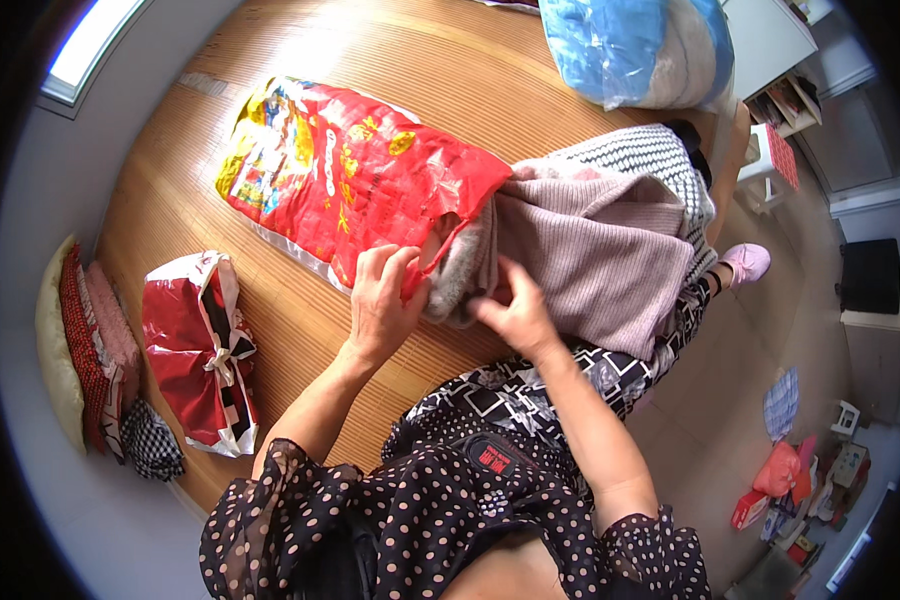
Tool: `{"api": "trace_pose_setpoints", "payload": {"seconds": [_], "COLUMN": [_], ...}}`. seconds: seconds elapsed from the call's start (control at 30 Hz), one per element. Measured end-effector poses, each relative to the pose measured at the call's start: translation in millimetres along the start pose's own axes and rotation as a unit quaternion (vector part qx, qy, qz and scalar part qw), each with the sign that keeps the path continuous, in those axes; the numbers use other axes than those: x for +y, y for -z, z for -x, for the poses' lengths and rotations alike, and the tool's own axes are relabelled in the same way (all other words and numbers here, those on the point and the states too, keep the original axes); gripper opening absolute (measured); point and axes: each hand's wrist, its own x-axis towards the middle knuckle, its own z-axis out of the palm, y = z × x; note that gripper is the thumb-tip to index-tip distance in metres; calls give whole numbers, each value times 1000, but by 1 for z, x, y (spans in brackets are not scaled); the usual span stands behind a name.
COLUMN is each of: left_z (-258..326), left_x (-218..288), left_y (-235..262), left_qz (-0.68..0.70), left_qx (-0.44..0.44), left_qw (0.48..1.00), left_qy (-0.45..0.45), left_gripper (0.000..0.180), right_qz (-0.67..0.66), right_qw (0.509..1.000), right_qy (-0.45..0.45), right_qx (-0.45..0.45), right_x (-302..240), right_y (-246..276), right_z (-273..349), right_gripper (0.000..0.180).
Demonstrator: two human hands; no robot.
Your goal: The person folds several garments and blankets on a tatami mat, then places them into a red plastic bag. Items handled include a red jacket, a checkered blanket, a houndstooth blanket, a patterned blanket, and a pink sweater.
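Note:
A red plastic bag [370, 160] with yellow print lies on the wooden surface. From its open end spill a grey fluffy garment [458, 268] and a mauve ribbed knit garment [600, 240]. My left hand [382, 305] is closed on the bag's near edge at the opening. Beside it my right hand [520, 318] pinches the near edge of the grey garment, partly under the mauve knit. A black-and-white knit garment [625, 150] lies beyond the mauve one. How far the clothes reach inside the bag is hidden.
A tied red-and-white plastic bag [195, 350] stands at the left, near several cushions [90, 350] against the wall. A blue-and-white bundle in clear plastic [640, 50] sits at the far edge. On the floor at the right are a white stool [770, 165] and assorted items [778, 470].

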Motion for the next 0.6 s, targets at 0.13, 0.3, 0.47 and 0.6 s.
{"api": "trace_pose_setpoints", "payload": {"seconds": [0.13, 0.3, 0.47, 0.6], "left_z": [-4, -13, -24, -41], "left_x": [5, 28, 16, -10], "left_y": [-2, 5, -11, -23], "left_qz": [46, 65, 120, 137], "left_qx": [-23, -14, -3, -10], "left_qw": [999, 998, 991, 985], "left_qy": [-6, 15, 49, 105], "left_gripper": [20, 17, 11, 21], "right_qz": [6, -420, -105, -151], "right_qw": [998, 900, 975, 976], "right_qy": [31, -116, -34, -70], "right_qx": [61, 7, -195, -139], "right_x": [16, 42, 39, 0], "right_y": [-49, -94, -87, -15], "right_z": [-12, -87, -108, -31], "right_gripper": [64, 21, 23, 30]}}
